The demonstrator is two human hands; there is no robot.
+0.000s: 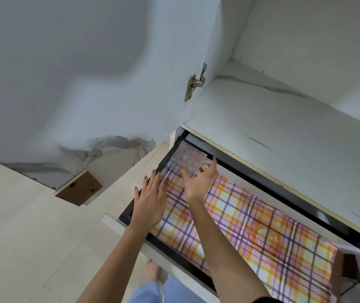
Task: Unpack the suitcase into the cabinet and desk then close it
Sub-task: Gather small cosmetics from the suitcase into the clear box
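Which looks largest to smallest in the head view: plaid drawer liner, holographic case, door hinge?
1. plaid drawer liner, by far.
2. holographic case, held in the right hand.
3. door hinge; its distance from the camera is unclear, so this ranks apparent size only.

The shiny see-through square box (184, 159) sparkles with little rainbow spots. It is tilted, up over the far left corner of the open white drawer with black inside walls (128, 212). The right hand (196, 182) holds it from below. Pink, orange and purple checked paper (262, 232) lies flat on the drawer's floor. The drawer sticks out under a shelf of the white cabinet with grey streaks (273, 119).
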